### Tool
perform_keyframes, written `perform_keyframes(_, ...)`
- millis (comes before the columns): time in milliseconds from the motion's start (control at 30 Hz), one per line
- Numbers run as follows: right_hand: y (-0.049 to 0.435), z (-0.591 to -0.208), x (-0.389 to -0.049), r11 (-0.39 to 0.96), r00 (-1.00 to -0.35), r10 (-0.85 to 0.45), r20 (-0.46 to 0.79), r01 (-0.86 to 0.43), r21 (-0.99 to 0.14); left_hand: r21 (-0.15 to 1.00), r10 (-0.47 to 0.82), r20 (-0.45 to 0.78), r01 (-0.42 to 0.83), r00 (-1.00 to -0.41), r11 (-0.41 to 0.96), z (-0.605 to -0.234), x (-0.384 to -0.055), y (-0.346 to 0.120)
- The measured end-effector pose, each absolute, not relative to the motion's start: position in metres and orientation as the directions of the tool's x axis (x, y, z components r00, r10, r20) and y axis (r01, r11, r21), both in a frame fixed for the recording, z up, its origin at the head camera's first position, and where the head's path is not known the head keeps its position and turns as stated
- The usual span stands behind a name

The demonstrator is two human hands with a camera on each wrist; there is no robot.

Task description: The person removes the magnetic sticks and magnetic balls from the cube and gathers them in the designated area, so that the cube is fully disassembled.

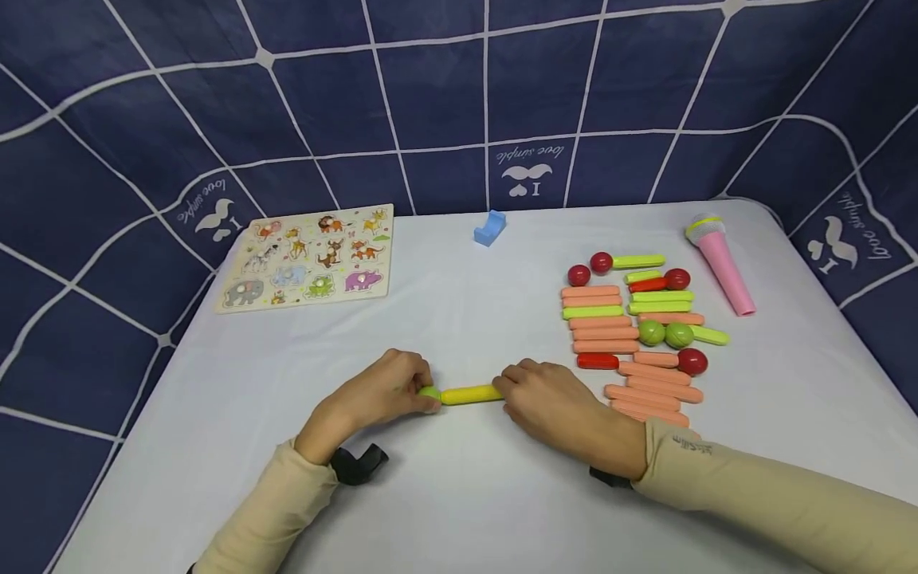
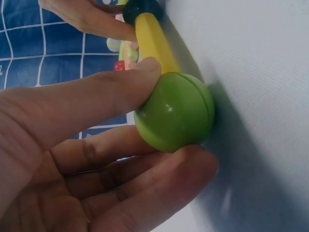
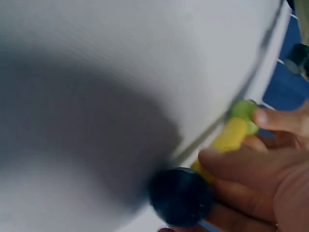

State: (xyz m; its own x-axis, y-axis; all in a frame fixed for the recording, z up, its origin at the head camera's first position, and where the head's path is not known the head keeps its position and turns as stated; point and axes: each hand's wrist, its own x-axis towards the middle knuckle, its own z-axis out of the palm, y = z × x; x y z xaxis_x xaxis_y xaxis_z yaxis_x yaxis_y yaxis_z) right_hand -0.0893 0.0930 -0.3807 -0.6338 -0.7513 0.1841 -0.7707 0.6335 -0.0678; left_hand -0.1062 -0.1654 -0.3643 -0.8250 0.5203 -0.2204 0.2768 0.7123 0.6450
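Note:
A yellow toy stick lies sideways, low over the white table, between the two hands. On its left end is a green ball, which my left hand pinches between thumb and fingertips. My right hand grips the stick's other end, thumb along the yellow part. Beyond that thumb sits a dark blue-green ball, hidden beneath the hand in the head view.
Salmon sticks, green sticks, and red and green balls are laid out at right. Farther right lies a pink toy microphone. A blue curved block is at the back, an animal puzzle board at back left.

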Motion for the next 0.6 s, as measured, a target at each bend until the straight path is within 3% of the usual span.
perform_keyframes(333, 0.090, -0.391, -0.088, 0.664, -0.665, -0.731, 0.153, -0.745, -0.062, 0.634, 0.515, -0.227, 0.276, -0.826, 0.723, -0.362, -0.109, -0.163)
perform_keyframes(600, 0.100, -0.392, -0.089, 0.708, -0.742, -0.663, 0.099, -0.664, -0.239, 0.650, 0.518, -0.228, 0.267, -0.825, 0.712, -0.364, -0.107, -0.165)
